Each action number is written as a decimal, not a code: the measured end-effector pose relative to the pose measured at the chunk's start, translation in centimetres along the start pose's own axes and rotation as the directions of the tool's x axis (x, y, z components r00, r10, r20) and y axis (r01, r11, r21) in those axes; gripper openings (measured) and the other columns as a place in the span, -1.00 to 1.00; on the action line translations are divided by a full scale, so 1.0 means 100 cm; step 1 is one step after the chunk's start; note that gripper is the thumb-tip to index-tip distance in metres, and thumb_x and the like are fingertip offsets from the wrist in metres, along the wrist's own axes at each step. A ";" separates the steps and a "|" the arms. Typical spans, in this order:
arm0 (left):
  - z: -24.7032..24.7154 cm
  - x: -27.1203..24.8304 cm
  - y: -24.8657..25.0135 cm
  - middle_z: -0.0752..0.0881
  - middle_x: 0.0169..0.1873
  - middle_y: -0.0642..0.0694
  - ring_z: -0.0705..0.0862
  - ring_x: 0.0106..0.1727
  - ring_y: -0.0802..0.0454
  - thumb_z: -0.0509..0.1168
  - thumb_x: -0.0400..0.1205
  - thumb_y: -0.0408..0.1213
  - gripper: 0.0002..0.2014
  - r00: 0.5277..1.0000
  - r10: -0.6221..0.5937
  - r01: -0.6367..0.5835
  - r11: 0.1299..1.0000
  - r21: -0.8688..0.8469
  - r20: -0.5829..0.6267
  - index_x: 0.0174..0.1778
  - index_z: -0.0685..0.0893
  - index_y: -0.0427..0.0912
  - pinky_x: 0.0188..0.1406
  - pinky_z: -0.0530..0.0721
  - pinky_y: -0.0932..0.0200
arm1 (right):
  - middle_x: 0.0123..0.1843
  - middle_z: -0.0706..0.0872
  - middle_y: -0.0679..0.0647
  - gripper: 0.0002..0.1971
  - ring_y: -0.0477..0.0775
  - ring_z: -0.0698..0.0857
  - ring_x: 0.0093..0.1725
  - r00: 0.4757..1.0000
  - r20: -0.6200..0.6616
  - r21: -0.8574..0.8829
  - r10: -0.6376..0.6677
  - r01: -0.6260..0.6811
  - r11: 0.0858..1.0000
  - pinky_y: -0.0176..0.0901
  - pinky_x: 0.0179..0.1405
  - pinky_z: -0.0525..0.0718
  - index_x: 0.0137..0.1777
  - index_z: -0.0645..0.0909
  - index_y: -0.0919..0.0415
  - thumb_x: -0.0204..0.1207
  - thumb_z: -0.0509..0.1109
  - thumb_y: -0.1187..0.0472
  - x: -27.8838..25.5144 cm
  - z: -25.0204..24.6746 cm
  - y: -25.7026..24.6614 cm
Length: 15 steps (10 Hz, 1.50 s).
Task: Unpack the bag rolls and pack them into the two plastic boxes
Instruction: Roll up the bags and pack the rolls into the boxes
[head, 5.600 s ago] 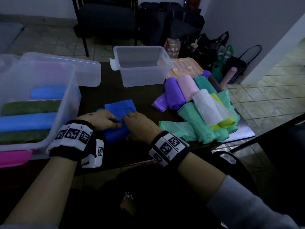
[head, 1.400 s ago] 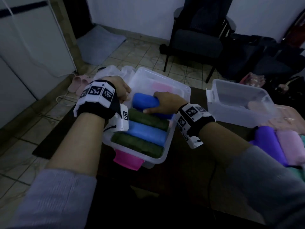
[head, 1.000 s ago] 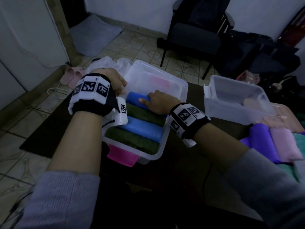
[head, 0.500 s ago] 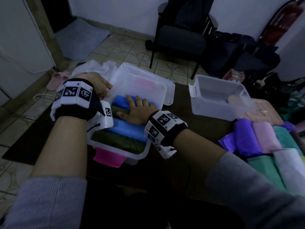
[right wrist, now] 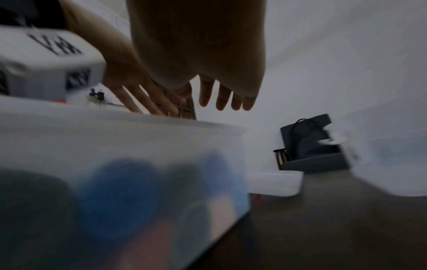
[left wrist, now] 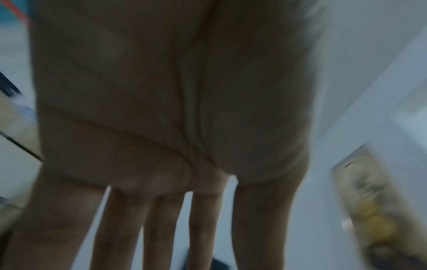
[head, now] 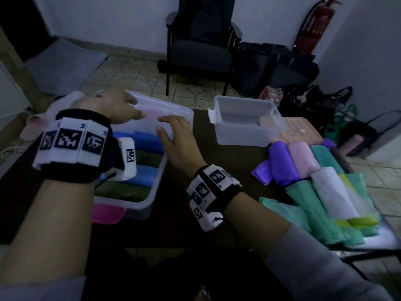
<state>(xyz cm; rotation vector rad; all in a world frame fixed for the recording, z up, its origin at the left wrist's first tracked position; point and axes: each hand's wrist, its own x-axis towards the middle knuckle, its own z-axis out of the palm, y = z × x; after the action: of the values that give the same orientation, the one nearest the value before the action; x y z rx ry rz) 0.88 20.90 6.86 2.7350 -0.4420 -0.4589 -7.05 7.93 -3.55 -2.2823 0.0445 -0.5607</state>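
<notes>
1. Blue and green bag rolls (head: 142, 158) lay side by side in the clear box (head: 159, 177), centre-left of frame.
2. L hand (head: 112, 107) hovered over the box's far edge, fingers spread, holding nothing.
3. R hand (head: 178, 144) sat just above the box's right wall, fingers relaxed, empty.
4. Second box (head: 245, 135), upper centre, stood apart.
5. Loose rolls (head: 312, 170) lay piled at lower right, well clear of both hands.

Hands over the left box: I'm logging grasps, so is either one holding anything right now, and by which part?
Nothing is held. The left hand and right hand are both open, fingers straight, above the filled box; no grip on any roll.
</notes>
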 end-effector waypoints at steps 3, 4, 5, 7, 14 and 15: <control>0.109 -0.045 0.123 0.42 0.49 -0.06 0.41 0.46 -0.06 0.23 0.65 -0.07 -0.51 0.931 0.275 -0.251 0.960 -0.127 0.239 0.52 0.36 0.00 0.34 0.40 -0.03 | 0.40 0.49 0.17 -0.60 0.14 0.43 0.42 0.868 -0.219 -0.245 0.446 -0.492 0.836 -0.07 0.38 0.37 0.39 0.46 0.18 0.56 0.31 0.18 -0.048 -0.124 0.092; 0.167 -0.044 0.134 0.17 0.61 -0.12 0.22 0.59 -0.12 0.22 0.66 -0.03 -0.35 0.919 0.203 -0.181 0.979 -0.096 0.338 0.64 0.12 -0.03 0.48 0.31 -0.10 | 0.40 0.46 0.33 -0.52 0.32 0.42 0.41 0.779 -0.332 -0.353 0.532 -0.625 0.696 0.04 0.33 0.37 0.43 0.41 0.28 0.51 0.31 0.20 -0.056 -0.173 0.122; 0.215 -0.045 0.132 -0.10 0.65 -0.17 -0.04 0.66 -0.18 0.18 0.66 0.03 -0.25 0.907 0.142 -0.145 0.989 -0.022 0.396 0.66 -0.09 -0.02 0.58 0.07 -0.17 | 0.45 0.37 0.38 -0.44 0.38 0.37 0.44 0.654 -0.410 -0.400 0.636 -0.756 0.519 0.11 0.34 0.39 0.47 0.31 0.34 0.54 0.32 0.13 -0.061 -0.213 0.146; 0.245 -0.049 0.131 -0.35 0.62 -0.13 -0.33 0.64 -0.18 0.04 0.68 0.15 -0.28 0.916 0.114 -0.163 0.982 0.097 0.384 0.65 -0.19 0.06 0.58 -0.21 -0.26 | 0.47 0.40 0.43 -0.50 0.39 0.40 0.48 0.528 -0.248 -0.643 0.812 -0.717 0.269 0.12 0.45 0.36 0.49 0.30 0.44 0.63 0.22 0.18 -0.072 -0.251 0.166; 0.245 -0.045 0.130 -0.44 0.60 -0.10 -0.40 0.61 -0.19 0.08 0.66 0.15 -0.24 0.862 0.034 -0.148 0.971 0.186 0.506 0.63 -0.26 0.12 0.54 -0.20 -0.37 | 0.02 0.42 0.09 -0.80 0.25 0.51 -0.16 0.715 -0.087 -0.784 0.694 -0.478 0.396 0.29 0.01 0.59 -0.01 0.34 -0.08 0.40 0.25 0.10 -0.083 -0.221 0.162; 0.245 -0.044 0.131 -0.44 0.59 -0.10 -0.40 0.61 -0.19 0.08 0.66 0.16 -0.23 0.863 0.035 -0.149 0.971 0.187 0.504 0.63 -0.27 0.12 0.54 -0.20 -0.37 | 0.23 0.55 0.21 -0.58 0.37 0.62 0.13 0.608 -0.200 -0.611 0.769 -0.690 0.387 0.41 0.23 0.49 0.26 0.44 0.08 0.41 0.35 0.06 -0.074 -0.219 0.160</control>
<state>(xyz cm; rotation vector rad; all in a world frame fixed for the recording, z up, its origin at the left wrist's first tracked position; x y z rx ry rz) -15.17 4.14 -9.09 2.7608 -0.7919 -1.1678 -20.43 -16.78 -4.24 -2.5760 1.3471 0.1296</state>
